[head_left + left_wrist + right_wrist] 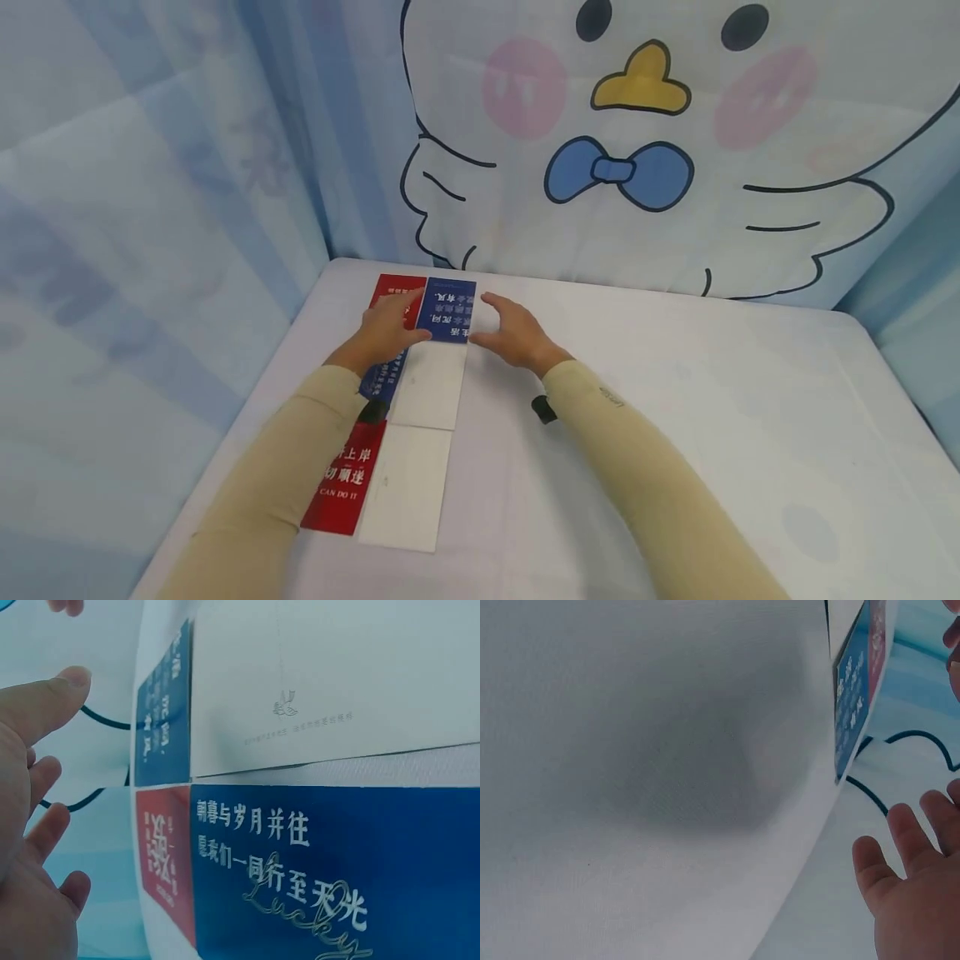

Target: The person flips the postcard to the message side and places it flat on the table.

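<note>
A blue card (448, 310) with white writing lies at the far end of the table, its text upside down in the head view. My left hand (386, 332) hovers by its left edge, thumb and fingers spread, partly covering a red card (397, 287). On the other side, my right hand (517, 332) has its fingertips close to the blue card's right edge. Neither hand grips anything. Another blue card (300, 862), marked "Lucky", sits under my left wrist. Beside it lies a white card (337, 682) with a small bird drawing.
Nearer me are a red card (345, 483) with white writing and a second white card (405, 492). The cards form two columns on the left of the white table (675, 433). A curtain (187, 208) with a cartoon bird hangs behind and beside the table.
</note>
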`<state>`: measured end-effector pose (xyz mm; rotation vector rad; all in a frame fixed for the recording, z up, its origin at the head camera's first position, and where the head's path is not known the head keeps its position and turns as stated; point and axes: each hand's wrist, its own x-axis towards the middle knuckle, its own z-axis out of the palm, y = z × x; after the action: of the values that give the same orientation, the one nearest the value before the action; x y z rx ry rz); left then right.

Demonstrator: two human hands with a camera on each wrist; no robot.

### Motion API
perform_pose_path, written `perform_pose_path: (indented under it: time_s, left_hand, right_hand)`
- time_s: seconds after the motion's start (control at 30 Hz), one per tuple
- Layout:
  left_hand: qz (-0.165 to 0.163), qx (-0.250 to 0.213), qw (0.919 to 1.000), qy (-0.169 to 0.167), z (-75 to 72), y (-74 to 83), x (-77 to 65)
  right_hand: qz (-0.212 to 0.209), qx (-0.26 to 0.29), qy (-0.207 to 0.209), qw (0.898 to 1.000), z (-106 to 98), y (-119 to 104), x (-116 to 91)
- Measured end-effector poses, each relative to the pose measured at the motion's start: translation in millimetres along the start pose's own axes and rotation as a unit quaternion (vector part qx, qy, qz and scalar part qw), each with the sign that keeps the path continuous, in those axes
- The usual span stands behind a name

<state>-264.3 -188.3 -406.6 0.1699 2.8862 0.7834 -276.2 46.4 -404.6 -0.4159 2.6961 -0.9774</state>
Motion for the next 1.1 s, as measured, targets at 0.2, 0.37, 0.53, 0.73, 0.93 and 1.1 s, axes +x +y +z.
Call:
perform_pose_path:
  time_s: [0.2,0.37,0.53,0.73,0.93,1.1]
  left_hand:
    - [-0.025,-0.008,0.9996,-0.004,11.6,-3.1,8.3]
    - [-0.04,-0.001,0.999,-0.021,21.2,-5.9,10.5]
    - [-0.047,0.012,0.9984,-0.029,26.4,-9.6,14.3]
    - [-0.052,0.018,0.9976,-0.042,32.1,-14.5,17.7]
    - [-0.034,0.041,0.9971,-0.055,37.5,-18.7,24.1]
    - [-0.028,0.05,0.9969,-0.053,35.5,-16.9,26.3]
  right_hand:
    - [0.01,0.005,-0.006,1.0,11.3,6.2,9.2]
    - [0.018,0.0,-0.013,1.0,25.8,8.6,12.4]
    - [0.018,-0.014,-0.024,0.999,32.4,7.1,16.0]
    - [0.011,-0.037,-0.037,0.999,36.9,3.7,20.3]
    - [0.007,-0.08,-0.043,0.996,46.9,7.0,23.6]
    - [0.002,-0.113,-0.039,0.993,48.7,5.3,26.3]
